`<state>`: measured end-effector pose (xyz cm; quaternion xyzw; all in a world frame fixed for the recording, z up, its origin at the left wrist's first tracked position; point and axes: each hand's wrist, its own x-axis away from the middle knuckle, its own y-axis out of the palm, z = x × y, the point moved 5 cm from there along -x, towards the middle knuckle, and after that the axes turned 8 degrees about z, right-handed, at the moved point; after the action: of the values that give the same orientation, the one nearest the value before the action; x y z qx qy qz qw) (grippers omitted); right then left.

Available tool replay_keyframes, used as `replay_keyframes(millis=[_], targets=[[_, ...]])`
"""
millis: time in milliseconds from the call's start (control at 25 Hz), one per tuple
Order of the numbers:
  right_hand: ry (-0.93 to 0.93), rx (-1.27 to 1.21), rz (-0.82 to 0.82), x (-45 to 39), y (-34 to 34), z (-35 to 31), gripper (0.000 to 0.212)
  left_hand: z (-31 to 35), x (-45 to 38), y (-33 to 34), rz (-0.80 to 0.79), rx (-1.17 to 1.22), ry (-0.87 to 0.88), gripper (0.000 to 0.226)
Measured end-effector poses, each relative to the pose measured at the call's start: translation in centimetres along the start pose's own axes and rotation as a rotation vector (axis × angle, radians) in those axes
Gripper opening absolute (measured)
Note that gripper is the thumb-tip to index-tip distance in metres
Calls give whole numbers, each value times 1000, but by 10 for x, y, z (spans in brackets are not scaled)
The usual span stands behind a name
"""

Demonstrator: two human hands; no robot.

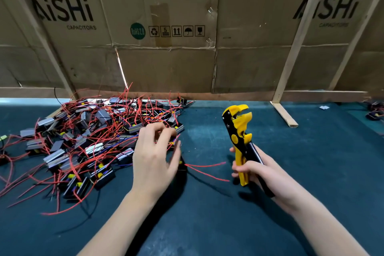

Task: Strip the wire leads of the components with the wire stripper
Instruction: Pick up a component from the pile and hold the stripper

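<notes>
While the right hand (254,169) gripped the yellow-and-black wire stripper (241,141) upright, the loosely spread left hand (154,155) hovered over a small black component (181,167), its thin red leads (207,170) seemingly limp, best pinched by its rigid body.

Right hand (252,169) grips handles of yellow-and-black wire stripper (241,137), head up, jaws apart. Left hand (154,156) over right edge of component pile (87,141), fingers curled; appears to hold one component (181,165), largely hidden behind palm. Two red leads (207,169) run from it toward stripper, tips short of tool. Dark green mat (207,224) below. Cardboard wall (166,58) with wooden battens behind.
</notes>
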<state>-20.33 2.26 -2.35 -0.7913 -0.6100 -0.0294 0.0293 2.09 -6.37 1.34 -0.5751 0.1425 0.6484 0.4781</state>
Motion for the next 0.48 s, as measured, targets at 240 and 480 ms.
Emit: replay_keyframes(millis=[240, 480], targets=[[-32, 84, 265, -4, -17, 1, 15, -9, 20, 19, -571, -544, -237, 55], [-122, 168, 386, -5, -28, -2, 13, -9, 22, 33, -604, 128, -312, 27]])
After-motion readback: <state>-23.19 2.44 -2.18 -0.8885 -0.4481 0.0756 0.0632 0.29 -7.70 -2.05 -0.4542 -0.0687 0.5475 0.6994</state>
